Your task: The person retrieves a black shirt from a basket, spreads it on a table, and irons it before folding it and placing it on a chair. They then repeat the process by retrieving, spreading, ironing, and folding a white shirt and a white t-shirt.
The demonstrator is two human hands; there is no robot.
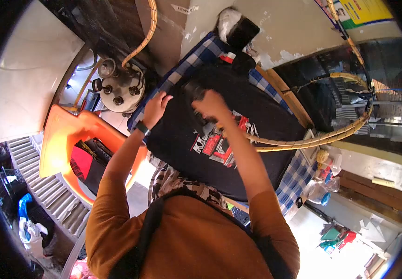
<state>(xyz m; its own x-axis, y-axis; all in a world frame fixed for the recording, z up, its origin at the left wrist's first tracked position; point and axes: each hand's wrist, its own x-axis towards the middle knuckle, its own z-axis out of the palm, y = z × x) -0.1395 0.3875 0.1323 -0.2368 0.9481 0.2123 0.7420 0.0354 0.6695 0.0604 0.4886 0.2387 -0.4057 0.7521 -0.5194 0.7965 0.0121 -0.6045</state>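
Observation:
A black T-shirt [177,149] with a red and white print lies spread over a table covered in blue-and-white checked cloth [298,179]. My right hand [211,106] is wrapped round the handle of a dark steam iron [195,93], which is blurred and partly hidden by the hand. The iron is over the upper left part of the shirt. At the shirt's left edge is my left hand [155,109], its thumb and fingers apart and nothing visible between them. A dark watch sits on the left wrist.
A wrapped hose [312,139] loops in from the right behind my right forearm. Left of the table stands a metal boiler [119,90]. An orange chair [63,135] holds folded dark and red garments [87,165]. Plastic bottles [319,190] stand at the right edge.

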